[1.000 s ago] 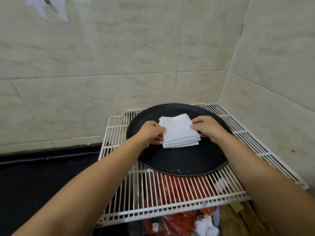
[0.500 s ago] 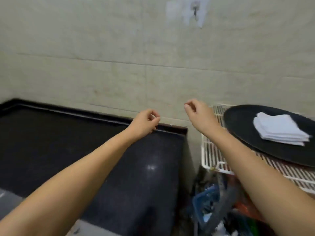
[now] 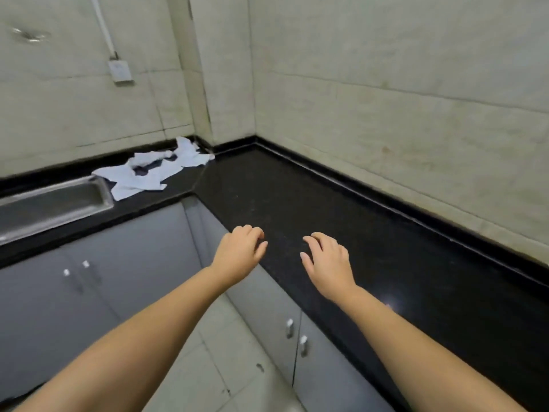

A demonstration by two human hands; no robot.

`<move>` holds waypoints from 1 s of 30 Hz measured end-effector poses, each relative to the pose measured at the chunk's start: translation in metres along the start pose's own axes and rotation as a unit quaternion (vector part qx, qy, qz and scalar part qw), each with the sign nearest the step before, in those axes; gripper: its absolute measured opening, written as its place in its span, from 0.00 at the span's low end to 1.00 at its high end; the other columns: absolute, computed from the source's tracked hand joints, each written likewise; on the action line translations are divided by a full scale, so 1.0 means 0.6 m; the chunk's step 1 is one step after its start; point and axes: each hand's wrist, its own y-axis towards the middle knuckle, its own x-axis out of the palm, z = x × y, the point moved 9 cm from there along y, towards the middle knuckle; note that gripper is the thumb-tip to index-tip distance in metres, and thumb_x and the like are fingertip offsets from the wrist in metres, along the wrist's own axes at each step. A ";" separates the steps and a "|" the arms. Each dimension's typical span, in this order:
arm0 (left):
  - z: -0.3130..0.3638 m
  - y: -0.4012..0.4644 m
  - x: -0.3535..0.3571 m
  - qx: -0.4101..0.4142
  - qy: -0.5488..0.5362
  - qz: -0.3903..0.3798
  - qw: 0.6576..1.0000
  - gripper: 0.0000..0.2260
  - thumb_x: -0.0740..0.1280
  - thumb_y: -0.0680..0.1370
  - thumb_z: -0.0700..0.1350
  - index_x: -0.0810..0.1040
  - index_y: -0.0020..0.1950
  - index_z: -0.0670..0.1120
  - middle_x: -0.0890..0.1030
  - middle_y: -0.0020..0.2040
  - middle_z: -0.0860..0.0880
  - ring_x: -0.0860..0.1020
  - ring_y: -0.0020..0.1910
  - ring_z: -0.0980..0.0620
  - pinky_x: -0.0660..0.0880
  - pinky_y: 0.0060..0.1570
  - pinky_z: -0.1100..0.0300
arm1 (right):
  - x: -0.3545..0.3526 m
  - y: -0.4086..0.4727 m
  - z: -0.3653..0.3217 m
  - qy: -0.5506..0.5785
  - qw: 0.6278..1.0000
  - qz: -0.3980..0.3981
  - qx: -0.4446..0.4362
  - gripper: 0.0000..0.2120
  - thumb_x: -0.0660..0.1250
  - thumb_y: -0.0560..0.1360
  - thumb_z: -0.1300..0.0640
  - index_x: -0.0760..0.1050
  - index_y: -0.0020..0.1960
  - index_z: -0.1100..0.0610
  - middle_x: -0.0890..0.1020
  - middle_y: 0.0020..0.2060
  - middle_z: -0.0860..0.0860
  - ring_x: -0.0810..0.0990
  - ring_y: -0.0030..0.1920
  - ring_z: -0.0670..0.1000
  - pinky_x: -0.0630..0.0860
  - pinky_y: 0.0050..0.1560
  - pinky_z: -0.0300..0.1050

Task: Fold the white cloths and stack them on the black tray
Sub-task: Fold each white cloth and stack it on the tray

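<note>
She has turned from the tray. Both hands, left hand and right hand, hang loose and empty. Unfolded cloths wait upper left.

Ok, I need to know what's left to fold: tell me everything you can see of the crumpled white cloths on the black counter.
The crumpled white cloths lie unfolded in a loose, overlapping heap on the black stone counter, in its far corner by the tiled wall. One edge reaches the rim of the steel sink. Neither hand touches them.

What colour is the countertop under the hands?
Black, slightly speckled countertop; head view shows it best.
</note>
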 end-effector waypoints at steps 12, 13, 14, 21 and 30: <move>-0.381 0.078 0.077 -0.154 0.058 -0.067 0.984 0.16 0.56 0.81 0.53 0.71 0.64 0.48 0.74 0.60 0.47 0.71 0.62 0.47 0.66 0.60 0.53 | 0.239 0.298 -0.227 0.000 0.980 -0.129 -0.154 0.22 0.53 0.81 0.46 0.59 0.74 0.50 0.62 0.73 0.50 0.60 0.73 0.51 0.58 0.71 0.50; -0.408 0.092 0.079 -0.166 0.061 -0.072 0.982 0.16 0.56 0.81 0.53 0.71 0.64 0.48 0.74 0.61 0.48 0.71 0.62 0.47 0.66 0.60 0.53 | 0.253 0.327 -0.243 0.004 0.977 -0.136 -0.165 0.22 0.53 0.81 0.46 0.59 0.74 0.50 0.62 0.73 0.50 0.60 0.73 0.51 0.58 0.71 0.51; -0.436 0.105 0.082 -0.177 0.065 -0.072 0.980 0.16 0.56 0.81 0.53 0.71 0.65 0.48 0.74 0.61 0.48 0.71 0.63 0.47 0.66 0.61 0.54 | 0.266 0.355 -0.260 0.003 0.974 -0.140 -0.178 0.22 0.53 0.81 0.46 0.59 0.74 0.50 0.62 0.73 0.50 0.60 0.73 0.51 0.58 0.71 0.51; -0.609 0.152 0.101 -0.260 0.038 -0.070 0.962 0.15 0.56 0.81 0.52 0.71 0.65 0.48 0.74 0.61 0.48 0.71 0.62 0.48 0.65 0.60 0.55 | 0.368 0.500 -0.365 -0.008 0.953 -0.182 -0.244 0.22 0.52 0.81 0.46 0.60 0.73 0.51 0.63 0.72 0.50 0.62 0.72 0.51 0.60 0.69 0.50; -0.862 0.264 0.153 -0.275 0.028 -0.069 0.959 0.14 0.57 0.81 0.51 0.71 0.64 0.48 0.75 0.58 0.49 0.72 0.60 0.48 0.66 0.57 0.55 | 0.527 0.683 -0.508 -0.010 0.942 -0.213 -0.258 0.21 0.52 0.81 0.47 0.61 0.72 0.52 0.65 0.70 0.50 0.63 0.70 0.52 0.61 0.67 0.50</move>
